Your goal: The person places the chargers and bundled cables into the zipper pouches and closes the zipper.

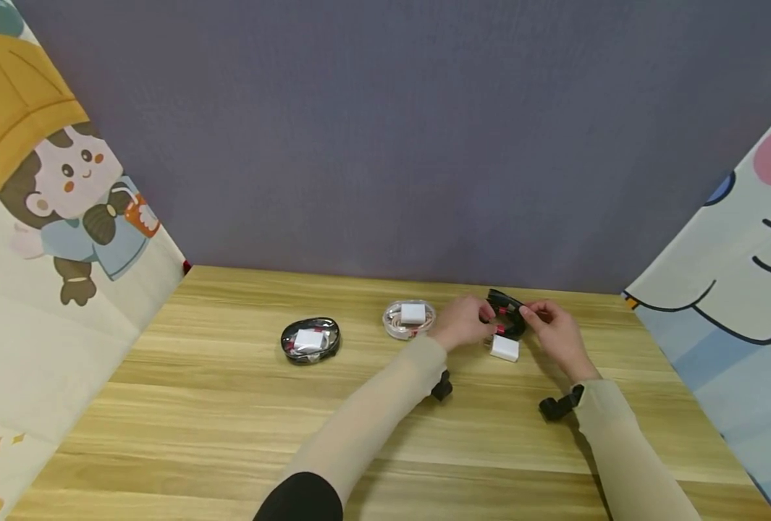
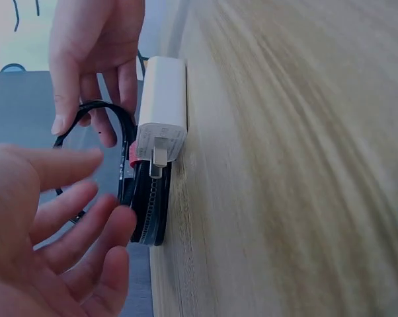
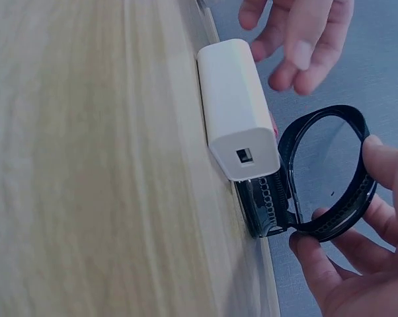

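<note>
A small clear zip pouch with a black rim (image 1: pixel 517 327) stands at the right, its lid raised, with red pieces inside. The thumb and fingers of my right hand (image 1: pixel 559 339) pinch the lid's black rim (image 3: pixel 367 188), plainest in the right wrist view. My left hand (image 1: pixel 462 323) hovers at the pouch's left side; in the left wrist view its fingers are loosely spread and hold nothing. Just in front of the pouch, a white charger plug (image 1: pixel 505 349) lies on the table, its metal prongs (image 2: pixel 158 158) pointing left.
A clear pouch (image 1: pixel 392 331) with a white charger and a pale cable lies left of my left hand. Farther left is a black-rimmed pouch (image 1: pixel 333 350) with a charger inside. Behind the wooden table (image 1: pixel 229 405) rises a grey panel (image 1: pixel 385 145); printed sheets flank both sides.
</note>
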A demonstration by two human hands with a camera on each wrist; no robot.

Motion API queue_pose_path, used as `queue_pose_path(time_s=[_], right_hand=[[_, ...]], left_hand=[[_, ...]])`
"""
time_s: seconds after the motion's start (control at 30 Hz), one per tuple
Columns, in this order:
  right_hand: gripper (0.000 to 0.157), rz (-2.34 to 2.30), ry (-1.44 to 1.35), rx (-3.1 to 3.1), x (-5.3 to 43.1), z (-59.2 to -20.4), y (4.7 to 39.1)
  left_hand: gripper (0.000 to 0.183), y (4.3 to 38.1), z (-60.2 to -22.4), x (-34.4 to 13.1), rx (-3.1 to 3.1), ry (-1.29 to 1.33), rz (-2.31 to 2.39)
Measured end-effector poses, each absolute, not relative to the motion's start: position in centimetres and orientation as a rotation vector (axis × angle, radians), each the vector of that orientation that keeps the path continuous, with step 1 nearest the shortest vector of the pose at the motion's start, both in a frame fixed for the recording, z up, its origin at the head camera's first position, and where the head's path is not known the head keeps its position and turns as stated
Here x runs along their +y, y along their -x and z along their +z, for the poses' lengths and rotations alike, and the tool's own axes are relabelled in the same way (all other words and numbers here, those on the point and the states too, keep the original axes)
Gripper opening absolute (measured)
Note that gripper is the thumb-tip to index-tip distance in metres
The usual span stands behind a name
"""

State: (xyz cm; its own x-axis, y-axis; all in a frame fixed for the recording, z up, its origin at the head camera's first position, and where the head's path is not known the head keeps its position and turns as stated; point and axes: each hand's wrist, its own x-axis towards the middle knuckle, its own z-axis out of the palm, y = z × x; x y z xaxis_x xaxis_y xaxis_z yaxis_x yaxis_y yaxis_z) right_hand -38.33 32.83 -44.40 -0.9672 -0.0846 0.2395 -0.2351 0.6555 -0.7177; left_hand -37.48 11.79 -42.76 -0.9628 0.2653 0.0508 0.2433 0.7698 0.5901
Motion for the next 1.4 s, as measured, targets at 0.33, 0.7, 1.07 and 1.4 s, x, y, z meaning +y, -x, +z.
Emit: queue_pose_path(time_s=[0.33,0.7,1.07,1.4], right_hand=[[0.049,1.198,-0.257,-2.687,33.0,-44.3,38.3],[0.049,1.240,-0.239,-2.698,32.9,-44.6,38.1],[0.048,1.230,-0.242,-2.698,32.8,-44.4,38.0],[0.049,1.264,-0.238,-2.710,32.7,-44.3,37.8]], left_hand=[[0.045,36.6,-42.6,11.9,2.753,-0.576,0.881],[0.044,36.5,-43.6,12.4,2.837,-0.567,0.671],[0.038,36.7,-43.3,11.4,2.770,-0.608,0.834],[0.041,37.1,-43.1,11.3,2.808,-0.620,0.973]])
